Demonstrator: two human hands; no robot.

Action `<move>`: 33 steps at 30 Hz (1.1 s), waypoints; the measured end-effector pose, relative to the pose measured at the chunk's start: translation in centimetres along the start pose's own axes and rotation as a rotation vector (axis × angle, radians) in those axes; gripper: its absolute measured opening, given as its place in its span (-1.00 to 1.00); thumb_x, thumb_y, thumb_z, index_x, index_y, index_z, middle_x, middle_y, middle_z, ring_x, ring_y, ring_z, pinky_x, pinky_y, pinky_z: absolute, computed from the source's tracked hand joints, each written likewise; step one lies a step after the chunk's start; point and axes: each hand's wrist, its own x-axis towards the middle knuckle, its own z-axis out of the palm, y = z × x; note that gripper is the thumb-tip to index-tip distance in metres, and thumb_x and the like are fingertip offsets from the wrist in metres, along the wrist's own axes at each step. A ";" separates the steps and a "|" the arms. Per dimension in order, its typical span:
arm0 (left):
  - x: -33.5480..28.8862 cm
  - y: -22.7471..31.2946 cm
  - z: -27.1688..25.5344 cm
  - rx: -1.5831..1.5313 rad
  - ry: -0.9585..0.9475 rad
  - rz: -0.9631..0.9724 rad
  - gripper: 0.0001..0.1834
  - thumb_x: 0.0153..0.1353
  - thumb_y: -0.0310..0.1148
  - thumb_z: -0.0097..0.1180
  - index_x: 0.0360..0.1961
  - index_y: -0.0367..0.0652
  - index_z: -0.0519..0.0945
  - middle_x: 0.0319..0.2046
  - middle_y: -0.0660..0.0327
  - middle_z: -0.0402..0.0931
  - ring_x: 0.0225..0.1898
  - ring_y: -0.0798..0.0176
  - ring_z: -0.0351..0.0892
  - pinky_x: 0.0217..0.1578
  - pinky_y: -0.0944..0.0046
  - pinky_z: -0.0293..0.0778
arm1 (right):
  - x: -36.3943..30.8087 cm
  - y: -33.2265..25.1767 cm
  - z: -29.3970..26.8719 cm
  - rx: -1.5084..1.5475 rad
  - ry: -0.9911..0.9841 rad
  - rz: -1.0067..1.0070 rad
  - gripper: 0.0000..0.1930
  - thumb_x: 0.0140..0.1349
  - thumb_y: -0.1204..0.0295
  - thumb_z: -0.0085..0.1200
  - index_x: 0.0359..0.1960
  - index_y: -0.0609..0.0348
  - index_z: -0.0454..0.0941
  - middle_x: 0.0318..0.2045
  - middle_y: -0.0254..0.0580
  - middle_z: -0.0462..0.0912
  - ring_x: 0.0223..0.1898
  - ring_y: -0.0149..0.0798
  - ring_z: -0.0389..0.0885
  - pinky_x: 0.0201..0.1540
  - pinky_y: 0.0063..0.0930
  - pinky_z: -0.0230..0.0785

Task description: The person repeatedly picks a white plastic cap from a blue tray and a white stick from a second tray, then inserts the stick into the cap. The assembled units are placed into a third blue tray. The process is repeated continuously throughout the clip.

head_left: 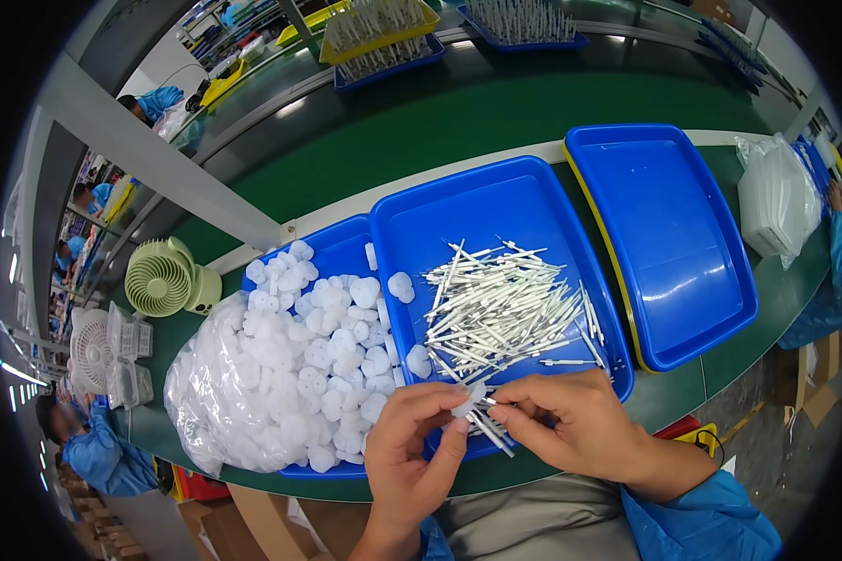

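My left hand (416, 444) pinches a small white translucent disc (468, 402) between thumb and fingertips. Close against it, my right hand (575, 421) has its thumb and forefinger pressed on a thin white rod at the disc. Several thin white rods (492, 432) stick out below the fingertips; which hand bears them I cannot tell. Just beyond the hands, a blue tray (468, 206) carries a loose heap of white rods with grey tips (505, 309). To the left, many white discs (332, 327) spill from a clear plastic bag (210, 383) over another blue tray (355, 229).
Stacked blue and yellow trays (674, 234) stand on the right, beside a plastic-wrapped white pack (778, 196). A green fan (164, 278) and clear plastic boxes (129, 355) sit at the left. Behind runs a green conveyor (533, 107); rod-filled trays (519, 28) lie beyond. Other people work nearby.
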 end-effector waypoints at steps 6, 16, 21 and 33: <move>0.2 0.8 0.2 0.002 0.012 -0.011 -0.71 0.40 -0.77 0.34 0.10 -0.48 0.66 0.17 -0.12 0.61 0.15 0.12 0.77 0.18 0.15 0.74 | 0.6 0.8 0.3 -0.060 0.017 -0.237 -0.85 0.42 0.46 0.46 -0.09 0.23 0.78 -0.35 -0.11 0.74 -0.42 -0.13 0.75 -0.40 -0.29 0.52; -0.2 0.0 0.3 -0.004 0.051 -0.015 -0.77 0.39 -0.75 0.38 0.03 -0.48 0.67 0.06 -0.08 0.67 0.05 0.15 0.82 0.07 0.22 0.81 | -0.5 -0.4 0.3 0.036 -0.030 -0.018 -0.84 0.37 0.52 0.49 -0.09 0.23 0.79 -0.35 -0.16 0.66 -0.42 -0.15 0.71 -0.40 -0.28 0.51; -0.2 0.1 0.2 0.024 0.039 -0.005 -0.80 0.41 -0.75 0.36 0.01 -0.47 0.66 0.03 -0.04 0.67 0.01 0.19 0.81 0.02 0.25 0.80 | -0.5 0.3 1.4 -0.121 0.085 -0.245 -0.85 0.38 0.53 0.44 -0.08 0.23 0.76 -0.32 -0.14 0.63 -0.42 -0.10 0.70 -0.41 -0.24 0.51; 0.2 0.2 0.2 0.243 -0.017 0.111 -0.78 0.43 -0.72 0.36 0.05 -0.47 0.68 0.03 -0.03 0.66 0.01 0.20 0.81 0.04 0.25 0.79 | -0.1 0.2 1.6 -0.158 0.093 -0.245 -0.90 0.39 0.55 0.40 -0.15 0.22 0.71 -0.33 -0.12 0.59 -0.45 -0.02 0.68 -0.43 -0.16 0.50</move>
